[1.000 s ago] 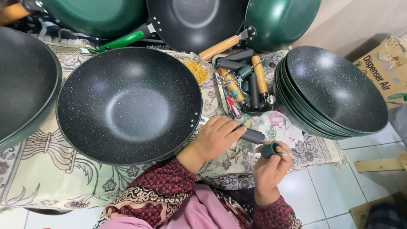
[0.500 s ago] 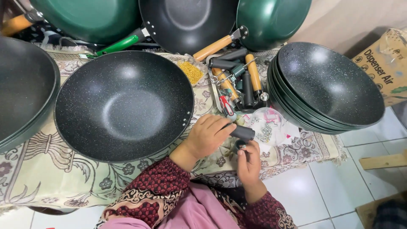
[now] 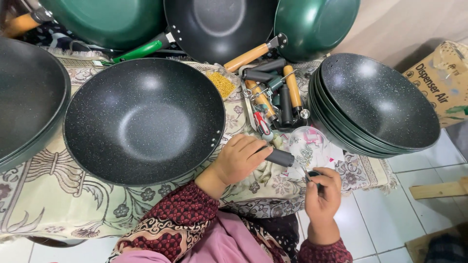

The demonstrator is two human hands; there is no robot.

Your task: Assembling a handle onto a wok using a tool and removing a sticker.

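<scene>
A tray (image 3: 249, 104) just above the left hand (image 3: 239, 158) holds a pile of handles (image 3: 285, 95), some wood-coloured, some dark. The left hand's fingers (image 3: 256, 148) are curled tight around one black handle (image 3: 280, 157) that sticks out from a big black wok (image 3: 144, 119) on the table (image 3: 58, 204). The right hand (image 3: 324, 195) is just below the handle's end, its fingers (image 3: 327, 176) pinched on a small dark part (image 3: 314, 174). To the right of the hands stands one stack of black woks (image 3: 375, 104). Three more pans lean at the back.
</scene>
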